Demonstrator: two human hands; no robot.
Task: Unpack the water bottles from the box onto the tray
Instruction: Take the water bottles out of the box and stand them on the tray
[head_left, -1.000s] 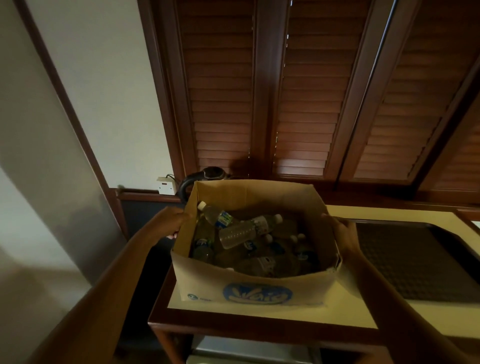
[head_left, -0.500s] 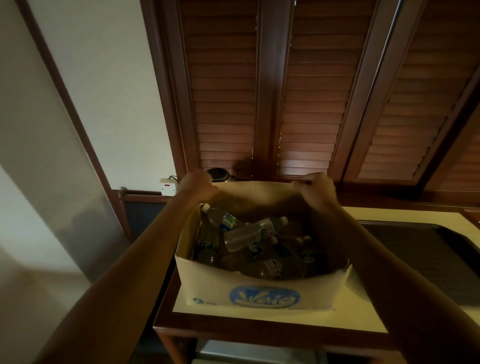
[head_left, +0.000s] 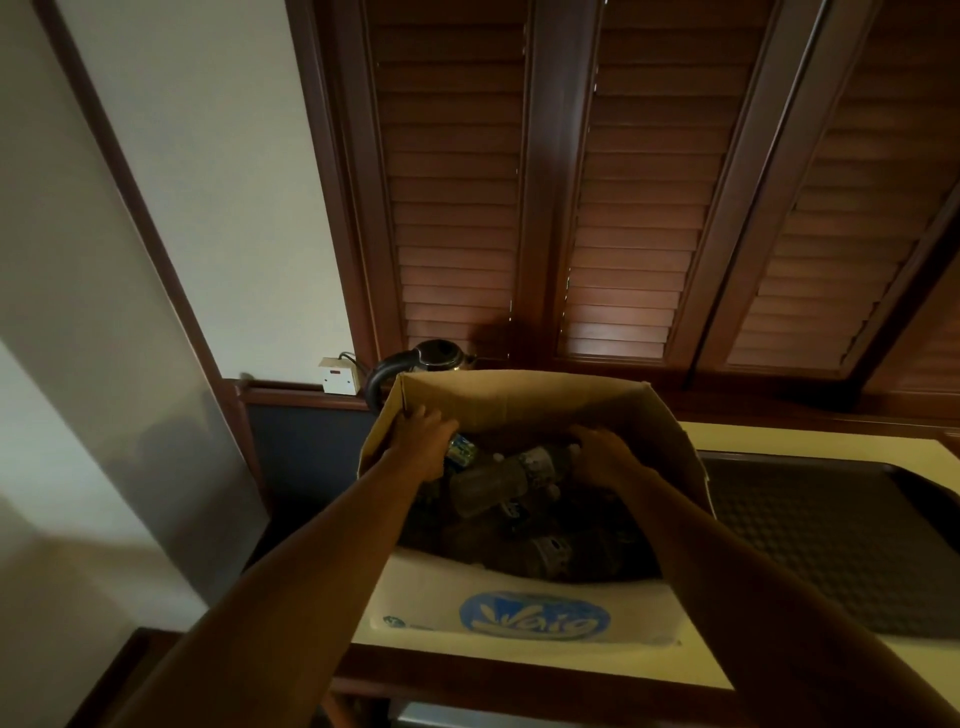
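An open cardboard box with a blue logo stands on the table's left end, holding several clear water bottles lying in a dark heap. Both my hands are inside it. My left hand closes over a bottle with a blue label at the far left corner. My right hand grips the capped end of a bottle lying across the top of the heap. The dark textured tray lies on the table right of the box, with nothing on the part in view.
A black kettle stands behind the box, next to a white wall socket. Wooden louvred shutters rise behind the table. The cream tabletop has a dark wood edge; a wall stands to the left.
My hands left the box's far rim and dropped down inside onto the bottles. The view has moved closer and the box interior looks darker.
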